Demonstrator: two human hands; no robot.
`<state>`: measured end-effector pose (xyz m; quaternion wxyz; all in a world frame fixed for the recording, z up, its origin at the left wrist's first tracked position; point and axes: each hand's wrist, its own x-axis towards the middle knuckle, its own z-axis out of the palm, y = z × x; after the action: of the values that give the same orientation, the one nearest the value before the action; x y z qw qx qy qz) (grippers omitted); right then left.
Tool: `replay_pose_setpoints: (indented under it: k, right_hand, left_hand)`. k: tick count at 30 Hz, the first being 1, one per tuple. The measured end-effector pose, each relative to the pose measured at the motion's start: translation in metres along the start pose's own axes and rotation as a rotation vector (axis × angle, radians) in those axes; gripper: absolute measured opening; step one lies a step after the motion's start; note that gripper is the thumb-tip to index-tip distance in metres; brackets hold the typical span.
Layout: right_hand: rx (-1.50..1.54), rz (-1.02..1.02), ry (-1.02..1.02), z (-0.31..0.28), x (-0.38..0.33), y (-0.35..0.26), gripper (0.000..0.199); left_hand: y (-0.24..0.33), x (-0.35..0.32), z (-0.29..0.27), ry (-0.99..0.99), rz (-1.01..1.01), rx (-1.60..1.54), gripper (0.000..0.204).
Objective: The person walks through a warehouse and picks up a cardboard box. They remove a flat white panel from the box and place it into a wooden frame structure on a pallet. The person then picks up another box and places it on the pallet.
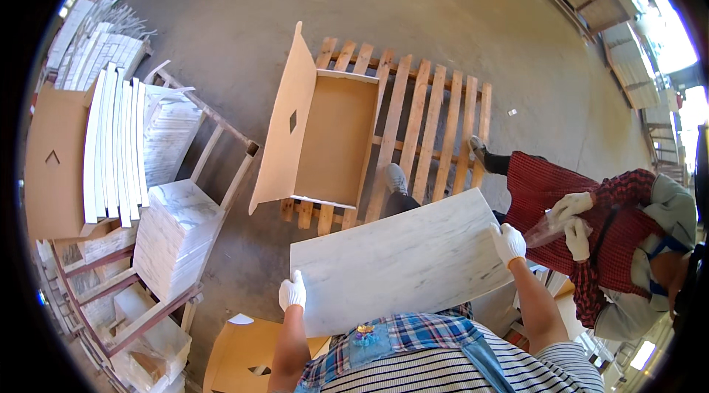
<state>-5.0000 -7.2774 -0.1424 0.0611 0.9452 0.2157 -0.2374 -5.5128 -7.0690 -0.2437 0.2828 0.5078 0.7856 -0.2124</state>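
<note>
A rectangular white marble slab (391,264) with grey veins spans the space in front of my body. My left hand (292,291), in a white glove, grips its left end. Around the right end closes my right hand (509,244), gloved the same way. Beyond the slab, an open cardboard box (338,140) lies on a wooden pallet (432,127), its lid folded up to the left. The box's inside shows bare brown cardboard.
At right a co-worker in a red checked apron (546,197) holds clear plastic; one shoe rests on the pallet. Stacked marble slabs (177,234) stand on a metal rack (240,171) at left, beside white edging strips (114,145). Another cardboard box (240,352) sits near my left forearm.
</note>
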Motion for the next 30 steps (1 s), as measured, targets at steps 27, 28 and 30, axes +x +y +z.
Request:
replay_pose_setpoints:
  k: [27, 28, 30]
  right_hand:
    - [-0.046, -0.147, -0.097, -0.03, 0.034, -0.023, 0.057]
    - [-0.044, -0.177, -0.077, -0.029, 0.044, -0.028, 0.057]
    - [-0.043, -0.239, -0.047, -0.029, 0.061, -0.04, 0.058]
  left_hand:
    - [-0.048, -0.02, 0.049, -0.02, -0.031, -0.196, 0.079]
    - [-0.046, -0.031, 0.045, -0.075, -0.032, -0.245, 0.081]
    - [-0.049, -0.04, 0.059, -0.085, -0.058, -0.299, 0.081]
